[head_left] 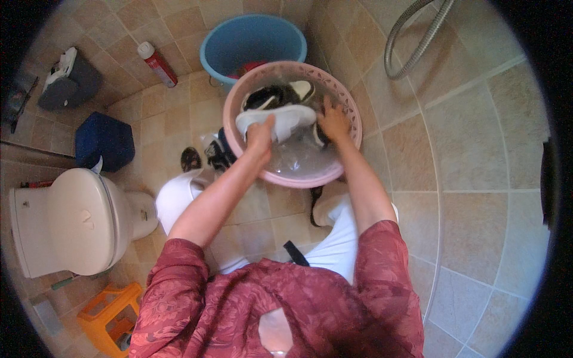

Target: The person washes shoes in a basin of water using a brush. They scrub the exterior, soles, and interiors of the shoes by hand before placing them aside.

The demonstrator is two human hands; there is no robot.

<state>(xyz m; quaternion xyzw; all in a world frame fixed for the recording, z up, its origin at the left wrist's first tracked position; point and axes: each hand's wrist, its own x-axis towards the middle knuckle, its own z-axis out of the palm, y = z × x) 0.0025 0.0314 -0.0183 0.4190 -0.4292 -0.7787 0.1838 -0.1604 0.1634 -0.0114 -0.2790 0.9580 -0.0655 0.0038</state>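
Note:
A pink basin [286, 179] with a patterned rim holds cloudy water and several shoes. My left hand [260, 141] is closed around a white shoe [292, 121], which lies sideways above the water. On the basin's right side, my right hand [335, 122] has its fingers spread. Below that hand, a dark shoe with a white edge [320, 136] is partly hidden; I cannot tell whether the fingers touch it. Dark shoes with white parts [265, 95] rest at the basin's far side, partly in the water.
Behind the basin stands a blue tub [253, 45] with something red inside. To the left are a toilet [83, 221], a dark blue bin [104, 140], a red spray can [158, 64] and an orange stool [110, 307]. A shower hose [391, 53] hangs on the right wall.

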